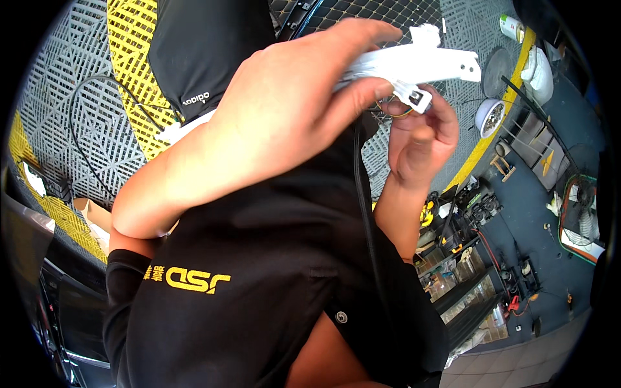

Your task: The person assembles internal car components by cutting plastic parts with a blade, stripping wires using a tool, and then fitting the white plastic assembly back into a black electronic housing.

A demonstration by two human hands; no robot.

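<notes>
My left hand (291,97) comes across from the left and is closed on a long white plastic bracket (433,63). Its thumb presses from below, its fingers from above. The bracket points right, with two small holes near its end and a tab on top. Under it hangs a square white clip (414,98). Thin coloured wires (402,114) curve below the bracket, beside the fingers of my right hand (424,142). Those fingers curl up just under the clip; whatever lies between them is hidden.
Grey and yellow grating (84,90) covers the floor. A black cable (72,129) loops at left, above a cardboard box (96,220). At right are a white tub (482,119) of small parts, a can (512,28), a small wooden stool (502,167) and a fan (587,213).
</notes>
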